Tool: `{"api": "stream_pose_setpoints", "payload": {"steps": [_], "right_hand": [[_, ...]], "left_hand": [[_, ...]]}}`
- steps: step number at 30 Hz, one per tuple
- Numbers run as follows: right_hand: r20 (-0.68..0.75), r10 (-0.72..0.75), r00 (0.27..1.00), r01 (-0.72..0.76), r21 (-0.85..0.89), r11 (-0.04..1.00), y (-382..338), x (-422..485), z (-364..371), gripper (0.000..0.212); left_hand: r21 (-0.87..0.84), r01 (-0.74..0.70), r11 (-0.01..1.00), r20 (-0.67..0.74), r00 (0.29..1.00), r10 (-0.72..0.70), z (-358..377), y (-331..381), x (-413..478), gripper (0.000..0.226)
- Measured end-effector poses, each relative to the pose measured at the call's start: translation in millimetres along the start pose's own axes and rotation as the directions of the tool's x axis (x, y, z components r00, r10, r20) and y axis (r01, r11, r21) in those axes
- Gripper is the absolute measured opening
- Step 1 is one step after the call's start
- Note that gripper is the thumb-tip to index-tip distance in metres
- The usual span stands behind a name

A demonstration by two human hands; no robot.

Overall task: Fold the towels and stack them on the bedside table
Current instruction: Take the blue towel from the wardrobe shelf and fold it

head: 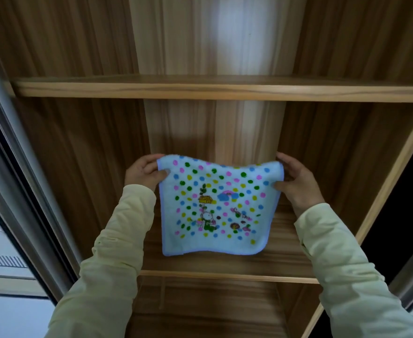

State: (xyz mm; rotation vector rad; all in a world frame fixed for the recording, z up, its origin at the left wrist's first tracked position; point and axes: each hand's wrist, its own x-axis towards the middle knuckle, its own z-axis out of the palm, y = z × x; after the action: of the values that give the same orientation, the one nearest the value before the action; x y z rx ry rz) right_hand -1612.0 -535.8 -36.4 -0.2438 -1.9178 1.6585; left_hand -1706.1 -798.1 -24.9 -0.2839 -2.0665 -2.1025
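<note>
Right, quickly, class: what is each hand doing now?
Left hand: pinches the towel, top left corner.
Right hand: pinches its top right corner.

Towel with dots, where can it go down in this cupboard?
The shelf board under the towel shows bare wood to both walls; behind the towel is hidden. The upper shelf looks bare too. Only the middle is busy: left hand and right hand grip the towel.

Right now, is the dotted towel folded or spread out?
Spread out, it seems: the towel hangs flat, its printed face showing without a crease, the left hand and right hand pinching its top corners.
</note>
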Motion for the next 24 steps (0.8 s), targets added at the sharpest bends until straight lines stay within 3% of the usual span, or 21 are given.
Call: {"api": "stream_pose_setpoints", "payload": {"steps": [11, 16, 19, 24], "right_hand": [[-0.195, -0.062, 0.979, 0.026, -0.182, 0.983, 6.7, 4.6, -3.6, 0.026], [-0.243, -0.08, 0.967, 0.03, -0.203, 0.979, 1.2, 0.6, -0.7, 0.01], [-0.219, -0.091, 0.972, 0.048, -0.198, 0.979, -1.4, -1.8, 2.4, 0.006], [-0.232, -0.062, 0.971, 0.015, -0.199, 0.98, 2.5, -0.1, 3.0, 0.017]], "left_hand": [[-0.017, 0.055, 0.998, -0.118, 0.991, -0.057, -5.5, -2.7, 5.5, 0.027], [0.075, -0.026, 0.997, -0.123, 0.992, 0.035, -8.8, -3.9, 6.8, 0.023], [0.03, 0.013, 0.999, -0.045, 0.999, -0.011, -7.0, -4.9, 6.5, 0.003], [-0.078, 0.057, 0.995, -0.004, 0.998, -0.057, -5.5, -5.9, 8.2, 0.014]]}}
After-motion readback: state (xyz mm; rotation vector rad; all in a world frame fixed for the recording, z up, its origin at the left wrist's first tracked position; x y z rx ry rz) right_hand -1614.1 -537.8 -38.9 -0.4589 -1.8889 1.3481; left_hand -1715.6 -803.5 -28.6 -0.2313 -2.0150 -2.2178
